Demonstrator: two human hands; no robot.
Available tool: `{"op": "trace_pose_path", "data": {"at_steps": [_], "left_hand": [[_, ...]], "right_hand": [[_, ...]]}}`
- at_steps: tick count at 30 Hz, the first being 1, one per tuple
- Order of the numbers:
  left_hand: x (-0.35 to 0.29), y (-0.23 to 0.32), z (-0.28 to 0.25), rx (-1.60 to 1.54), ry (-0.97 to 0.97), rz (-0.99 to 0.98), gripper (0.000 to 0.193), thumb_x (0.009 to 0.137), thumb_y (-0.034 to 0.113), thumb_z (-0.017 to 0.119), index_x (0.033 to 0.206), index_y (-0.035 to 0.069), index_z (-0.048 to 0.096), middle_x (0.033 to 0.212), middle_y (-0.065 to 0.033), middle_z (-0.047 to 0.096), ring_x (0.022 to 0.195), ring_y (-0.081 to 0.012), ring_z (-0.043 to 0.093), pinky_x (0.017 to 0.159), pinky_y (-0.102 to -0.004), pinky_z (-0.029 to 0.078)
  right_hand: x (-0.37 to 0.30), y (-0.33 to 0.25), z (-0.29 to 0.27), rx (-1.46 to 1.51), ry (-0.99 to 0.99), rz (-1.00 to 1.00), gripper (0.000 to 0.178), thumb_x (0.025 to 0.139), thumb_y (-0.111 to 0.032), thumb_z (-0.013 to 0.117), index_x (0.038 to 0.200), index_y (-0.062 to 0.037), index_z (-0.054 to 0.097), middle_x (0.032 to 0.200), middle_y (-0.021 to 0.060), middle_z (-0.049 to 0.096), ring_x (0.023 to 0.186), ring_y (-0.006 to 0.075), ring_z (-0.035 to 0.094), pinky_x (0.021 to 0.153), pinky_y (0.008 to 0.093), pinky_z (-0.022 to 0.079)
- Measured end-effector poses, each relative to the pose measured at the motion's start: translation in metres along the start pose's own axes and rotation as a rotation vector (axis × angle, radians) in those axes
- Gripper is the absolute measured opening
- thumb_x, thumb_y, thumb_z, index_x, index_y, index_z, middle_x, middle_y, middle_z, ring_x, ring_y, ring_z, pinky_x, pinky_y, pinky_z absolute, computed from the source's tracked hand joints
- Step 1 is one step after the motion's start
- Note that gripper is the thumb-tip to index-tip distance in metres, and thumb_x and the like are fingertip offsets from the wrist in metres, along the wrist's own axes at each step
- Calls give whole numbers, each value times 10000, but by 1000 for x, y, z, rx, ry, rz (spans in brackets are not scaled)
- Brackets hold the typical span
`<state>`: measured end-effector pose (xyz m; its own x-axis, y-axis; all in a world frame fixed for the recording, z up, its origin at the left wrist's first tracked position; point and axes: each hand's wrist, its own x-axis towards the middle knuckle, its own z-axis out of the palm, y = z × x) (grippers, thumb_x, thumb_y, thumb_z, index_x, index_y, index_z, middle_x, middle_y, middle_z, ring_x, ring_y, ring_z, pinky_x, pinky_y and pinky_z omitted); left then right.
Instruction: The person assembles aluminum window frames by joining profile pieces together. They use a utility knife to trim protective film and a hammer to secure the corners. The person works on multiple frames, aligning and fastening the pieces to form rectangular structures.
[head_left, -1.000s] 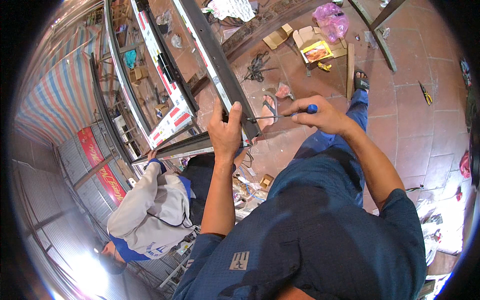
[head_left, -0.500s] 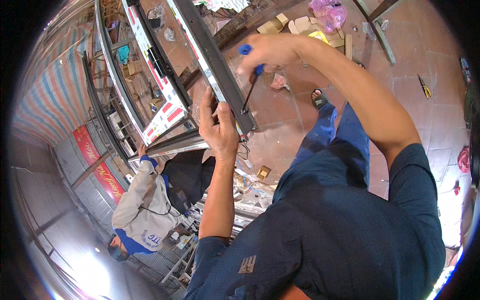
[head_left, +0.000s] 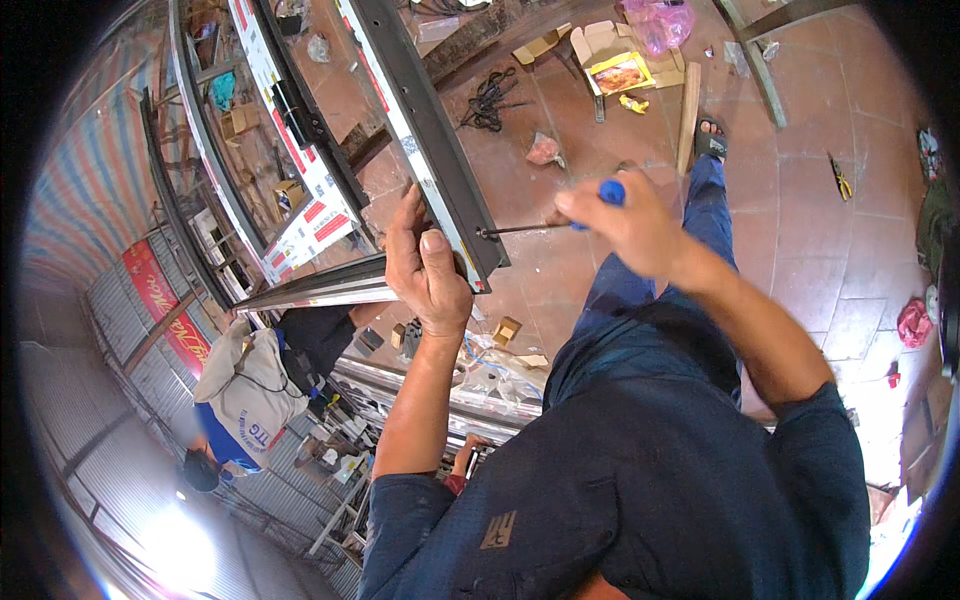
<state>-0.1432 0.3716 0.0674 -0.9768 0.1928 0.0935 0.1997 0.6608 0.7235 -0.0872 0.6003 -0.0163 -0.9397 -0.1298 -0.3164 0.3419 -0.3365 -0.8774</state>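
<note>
My right hand (head_left: 637, 228) is closed round the blue handle of a screwdriver (head_left: 530, 229). The thin shaft lies almost level, its tip at the near end of a dark metal frame bar (head_left: 440, 140) whose side carries white printed film. My left hand (head_left: 432, 280) rests against that bar's left side near the same end. Its fingers are stretched out and its thumb stands apart; the fingers partly hide the bar's edge. Whether a screw sits under the tip is too small to tell.
More film-covered frame bars (head_left: 290, 110) stand at the left, with a co-worker in a grey jacket (head_left: 250, 380) beyond. On the tiled floor lie a black cable bundle (head_left: 492, 100), an opened cardboard box (head_left: 610, 45), a wooden strip (head_left: 688, 118) and yellow-handled pliers (head_left: 841, 178).
My right hand has come down and right, swinging the screwdriver from steep to nearly level while its tip stays at the bar's end. The co-worker's hand has left the frame.
</note>
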Motion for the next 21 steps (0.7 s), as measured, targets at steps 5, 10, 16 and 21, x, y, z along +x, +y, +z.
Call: {"op": "trace_pose_path", "data": {"at_steps": [5, 10, 16, 21], "left_hand": [[2, 7, 4, 16, 36, -117, 503, 958, 251, 763, 1333, -45, 605, 1053, -99, 680, 845, -108, 632, 720, -231, 524], [4, 7, 9, -10, 46, -153, 436, 932, 117, 770, 1302, -37, 598, 962, -22, 617, 735, -32, 505, 606, -158, 424], [-5, -7, 2, -97, 78, -116, 385, 965, 147, 713, 1297, -24, 618, 1068, -70, 653, 856, -82, 570, 695, -231, 484], [-27, 23, -9, -21, 231, -47, 269, 994, 142, 672, 1209, -20, 660, 1061, -94, 671, 943, -160, 642, 770, -293, 513]], "right_hand": [[61, -34, -26, -272, -209, 86, 472, 994, -424, 629, 704, -52, 655, 575, -21, 456, 566, 90, 438, 537, 341, 346], [-6, 8, 1, -17, 0, -3, 467, 989, -441, 647, 743, -46, 690, 573, -13, 465, 560, 94, 450, 533, 334, 351], [-5, -19, -5, 15, -42, 114, 466, 997, -473, 645, 751, -80, 687, 583, -22, 500, 549, 91, 469, 518, 300, 354], [-15, -23, -5, 262, -62, 382, 445, 1032, -516, 576, 1121, -108, 729, 616, -11, 565, 541, 83, 520, 510, 264, 389]]}}
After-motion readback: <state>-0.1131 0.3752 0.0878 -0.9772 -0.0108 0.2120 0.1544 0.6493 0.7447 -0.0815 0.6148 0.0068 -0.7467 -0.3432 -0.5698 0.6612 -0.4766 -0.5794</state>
